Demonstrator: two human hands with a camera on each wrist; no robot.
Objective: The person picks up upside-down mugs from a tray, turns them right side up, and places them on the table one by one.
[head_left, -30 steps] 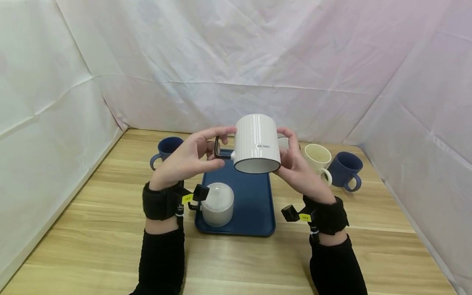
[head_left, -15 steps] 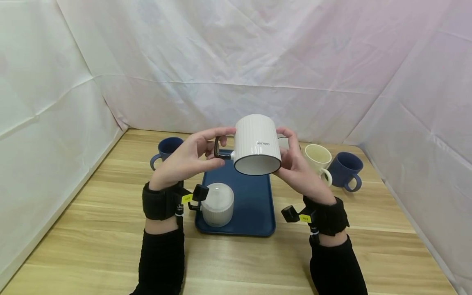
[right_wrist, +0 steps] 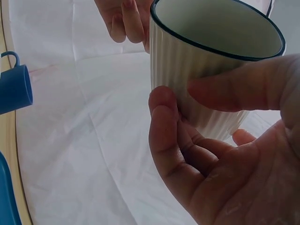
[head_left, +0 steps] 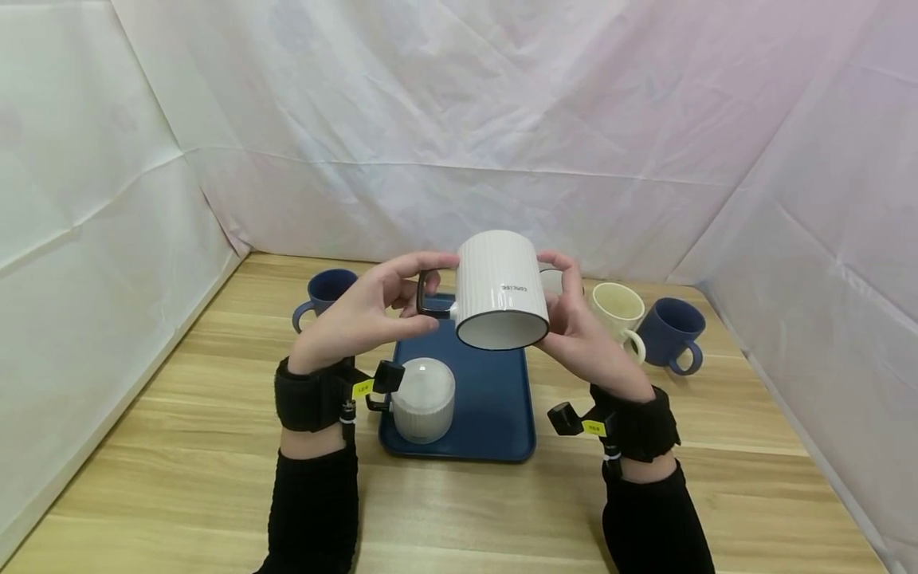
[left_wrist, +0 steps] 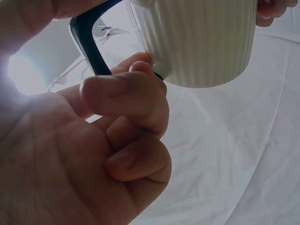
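**Ribbed white mug held upside down in both hands above the blue tray**

Nearest the camera are two black sleeves with a black wrist strap on each arm, resting above the wooden table (head_left: 215,446). Just beyond the left wrist, a second ribbed white mug (head_left: 423,399) stands upside down on the near left part of the blue tray (head_left: 495,414).

Above the tray, clear of it, both hands hold the white mug (head_left: 500,287). It is cylindrical, with fine vertical ribs down its wall, a thin dark line round the rim and a pale, plain inside. It is inverted and tilted, so its open mouth faces down and toward the camera. Small dark lettering on the wall reads upside down. Its squared black handle (head_left: 428,292) points to the left.

The left hand (head_left: 362,315) pinches that handle, thumb above and curled fingers below; the left wrist view shows the fingers (left_wrist: 124,96) folded against the dark loop beside the mug's wall. The right hand (head_left: 577,327) grips the mug's body from the other side, thumb (right_wrist: 234,86) pressed on the ribbed wall near the rim and fingers wrapped round the far side.

Farther back on the table, a dark blue mug (head_left: 324,293) stands upright left of the tray. To the right stand a cream mug (head_left: 618,309) and, just beside it, another dark blue mug (head_left: 672,331). White cloth walls close the scene behind.
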